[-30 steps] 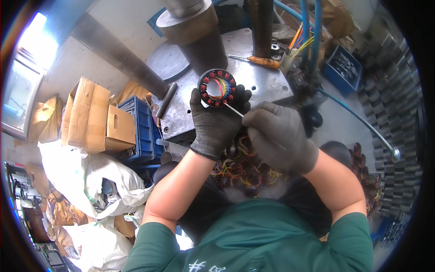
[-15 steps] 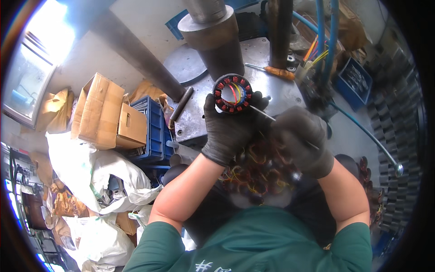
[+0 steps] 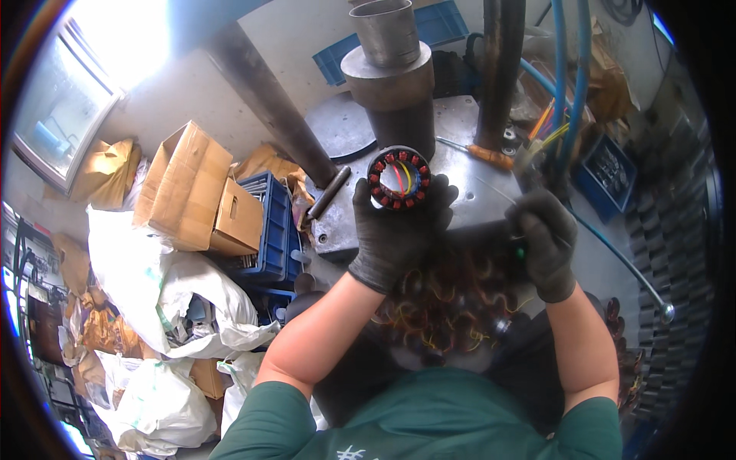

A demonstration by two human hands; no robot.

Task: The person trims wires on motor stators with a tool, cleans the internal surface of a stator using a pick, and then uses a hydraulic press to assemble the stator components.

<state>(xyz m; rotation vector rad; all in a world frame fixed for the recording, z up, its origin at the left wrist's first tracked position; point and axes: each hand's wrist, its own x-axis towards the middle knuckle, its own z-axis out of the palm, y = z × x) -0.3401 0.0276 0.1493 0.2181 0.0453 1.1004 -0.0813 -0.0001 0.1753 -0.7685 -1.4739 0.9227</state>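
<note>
My gloved left hand grips a ring-shaped motor stator with red coils around a dark rim. Red, yellow and blue wires cross its open centre. My gloved right hand is closed around a thin metal rod, whose shaft points up and left, apart from the stator. A small green spot shows beside that hand, too blurred to name. Below both hands lies a heap of similar stators with loose yellow and red wires.
A metal press plate lies ahead, carrying a thick cylinder, a short bar and a wooden-handled tool. Cardboard boxes, a blue crate and white sacks stand left. A blue bin is right.
My right hand has drawn back to the right with the rod, whose tip has left the stator. My left hand still holds the stator. The whole view has shifted slightly.
</note>
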